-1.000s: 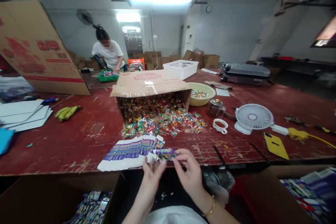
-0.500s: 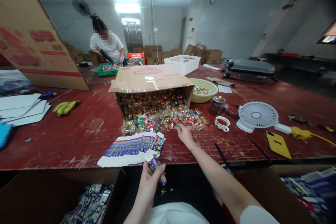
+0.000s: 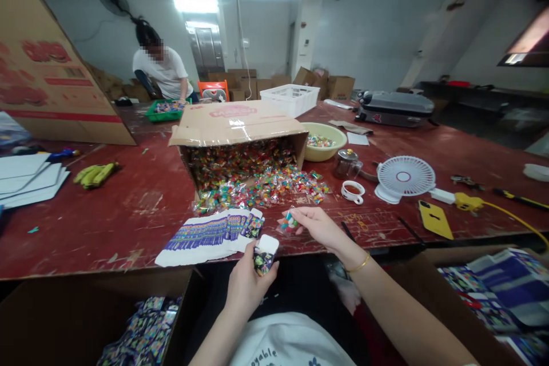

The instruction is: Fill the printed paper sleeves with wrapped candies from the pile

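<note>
My left hand is closed around a small purple printed candy box whose white end flap stands up, near the table's front edge. Just right of it, my right hand pinches a small clear packet of colored candies. Left of the hands lies a fanned row of flat purple-and-white boxes. Beyond them a large cardboard carton rests on its side, and many clear candy packets spill from its mouth onto the red table.
A yellow bowl, a glass teapot, a cup of tea, a white fan and a yellow phone stand to the right. Bananas lie left. An open carton of filled boxes sits below. A co-worker stands across.
My right hand has come back from the spilled pile with a candy packet. My left hand has turned the box so its flap end faces up. The view has shifted slightly right.
</note>
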{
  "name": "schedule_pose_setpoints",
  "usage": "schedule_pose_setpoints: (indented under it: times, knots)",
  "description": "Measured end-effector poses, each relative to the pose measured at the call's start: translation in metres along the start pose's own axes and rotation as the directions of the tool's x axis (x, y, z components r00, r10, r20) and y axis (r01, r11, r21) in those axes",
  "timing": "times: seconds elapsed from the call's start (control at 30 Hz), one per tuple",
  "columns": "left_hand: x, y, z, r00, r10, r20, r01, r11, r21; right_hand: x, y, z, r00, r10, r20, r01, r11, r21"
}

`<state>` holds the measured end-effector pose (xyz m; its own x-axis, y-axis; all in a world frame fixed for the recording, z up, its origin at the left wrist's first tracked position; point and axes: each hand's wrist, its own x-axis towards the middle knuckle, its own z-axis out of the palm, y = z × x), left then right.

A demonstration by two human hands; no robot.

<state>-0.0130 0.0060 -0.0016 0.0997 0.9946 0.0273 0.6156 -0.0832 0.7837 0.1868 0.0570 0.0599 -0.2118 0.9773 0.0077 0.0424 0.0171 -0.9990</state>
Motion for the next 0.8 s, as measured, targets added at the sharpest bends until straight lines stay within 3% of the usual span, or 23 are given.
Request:
schedule_pose_setpoints:
  times: [0.13,0.3,0.37,0.43,0.5,0.6,0.7,0.8]
  knots:
    - [-0.001,0.014,-0.001,0.997,0.077,-0.011,-0.077,0.997,-0.002,-0.005,-0.006,0.015,0.99,-0.136,-0.028,0.133,0.988,-0.081]
    - [-0.003,0.021,0.005,0.991,0.127,-0.049,-0.128,0.992,-0.016,-0.011,0.008,0.037,0.956,-0.217,-0.196,0.216,0.976,-0.026]
    - [-0.004,0.02,0.006,0.987,0.14,-0.08,-0.141,0.99,-0.007,-0.016,0.012,0.043,0.925,-0.315,-0.214,0.287,0.945,-0.155]
    - [-0.004,0.018,0.008,0.98,0.152,-0.128,-0.157,0.987,-0.031,-0.021,0.01,0.045,0.912,-0.384,-0.142,0.329,0.894,-0.303]
    - [-0.003,0.015,0.008,0.969,0.175,-0.172,-0.188,0.98,-0.061,-0.025,0.004,0.044,0.928,-0.371,-0.012,0.342,0.866,-0.365]
    - [-0.002,0.014,0.007,0.962,0.21,-0.176,-0.221,0.974,-0.046,-0.025,-0.004,0.041,0.935,-0.332,0.123,0.354,0.891,-0.285]
    - [-0.001,0.015,0.005,0.961,0.214,-0.178,-0.226,0.973,-0.052,-0.024,0.0,0.042,0.959,-0.284,-0.01,0.281,0.954,-0.108]
    - [-0.004,0.017,0.006,0.964,0.207,-0.169,-0.222,0.972,-0.08,-0.024,0.015,0.052,0.991,-0.101,-0.087,0.112,0.985,0.131]
